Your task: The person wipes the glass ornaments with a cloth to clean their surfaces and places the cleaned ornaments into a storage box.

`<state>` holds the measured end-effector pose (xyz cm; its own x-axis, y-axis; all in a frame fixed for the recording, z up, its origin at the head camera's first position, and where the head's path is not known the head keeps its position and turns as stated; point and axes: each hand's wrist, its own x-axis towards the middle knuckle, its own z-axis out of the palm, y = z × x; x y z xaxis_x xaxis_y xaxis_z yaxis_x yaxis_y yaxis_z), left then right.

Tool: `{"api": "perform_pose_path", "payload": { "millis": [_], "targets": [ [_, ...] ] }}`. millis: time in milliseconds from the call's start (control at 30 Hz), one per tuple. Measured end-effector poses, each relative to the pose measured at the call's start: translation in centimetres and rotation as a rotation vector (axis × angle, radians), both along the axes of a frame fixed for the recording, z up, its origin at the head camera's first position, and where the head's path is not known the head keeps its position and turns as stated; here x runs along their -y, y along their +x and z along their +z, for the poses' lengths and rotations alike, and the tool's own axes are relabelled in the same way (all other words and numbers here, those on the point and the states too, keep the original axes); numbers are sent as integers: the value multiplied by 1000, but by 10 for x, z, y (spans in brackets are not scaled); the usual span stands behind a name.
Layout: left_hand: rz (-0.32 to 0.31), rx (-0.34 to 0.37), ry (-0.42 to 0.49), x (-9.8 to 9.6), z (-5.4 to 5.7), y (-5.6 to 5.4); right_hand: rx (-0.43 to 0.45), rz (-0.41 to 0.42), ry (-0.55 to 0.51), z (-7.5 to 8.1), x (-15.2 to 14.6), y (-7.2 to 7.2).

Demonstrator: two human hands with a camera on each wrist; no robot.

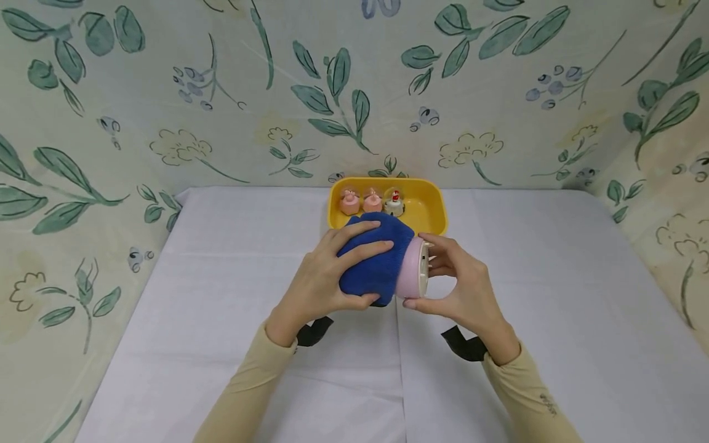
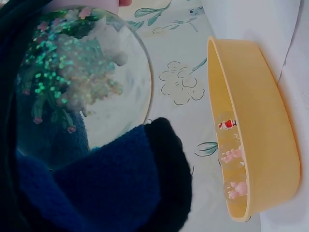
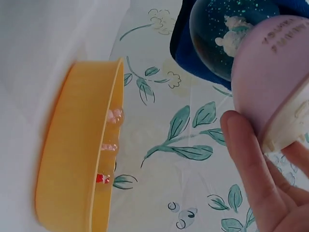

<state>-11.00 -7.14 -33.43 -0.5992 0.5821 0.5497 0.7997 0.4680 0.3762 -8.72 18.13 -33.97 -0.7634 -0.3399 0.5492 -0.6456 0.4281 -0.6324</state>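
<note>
A snow globe (image 2: 120, 63) with glitter and a small white figure inside lies on its side in the air between my hands, above the table. Its pink base (image 1: 408, 271) with raised lettering points to the right, and the white underside faces outward. My left hand (image 1: 324, 277) holds a blue cloth (image 1: 368, 271) wrapped over the glass dome, fingers spread across the top and thumb below. At the base, my right hand (image 1: 468, 283) grips the rim between fingers and thumb. In the head view the cloth hides the dome.
A yellow tray (image 1: 426, 206) stands at the table's back edge, partly behind the cloth. On its left side sit two small pink globes (image 1: 349, 202) and a white one with a red figure (image 1: 395, 204). White cloth covers the table (image 1: 232, 246); a leaf-patterned curtain (image 1: 221, 111) hangs behind.
</note>
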Motion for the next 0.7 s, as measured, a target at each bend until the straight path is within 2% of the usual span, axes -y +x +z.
{"api": "perform_pose_path", "payload": {
  "millis": [167,300,367,433,500,533,600,700],
  "targets": [
    [22,-40,-42,-2,0,2,168,-131,-65,-2,8,5],
    [35,-40,-43,-3,-1,2,322,-217,-42,3,13,7],
    [40,-27,-28,-3,-2,1,382,-197,-8,6,13,7],
    [40,-5,0,-1,-2,0,414,-128,32,9,10,7],
    [29,23,34,2,-2,-1,401,-59,88,11,5,6],
    [24,31,46,3,-2,-2,368,-28,116,12,3,5],
    [9,50,67,5,-1,-2,271,15,157,12,0,3],
    [-5,60,70,6,-1,-2,113,30,179,12,-1,-1]
  ]
}}
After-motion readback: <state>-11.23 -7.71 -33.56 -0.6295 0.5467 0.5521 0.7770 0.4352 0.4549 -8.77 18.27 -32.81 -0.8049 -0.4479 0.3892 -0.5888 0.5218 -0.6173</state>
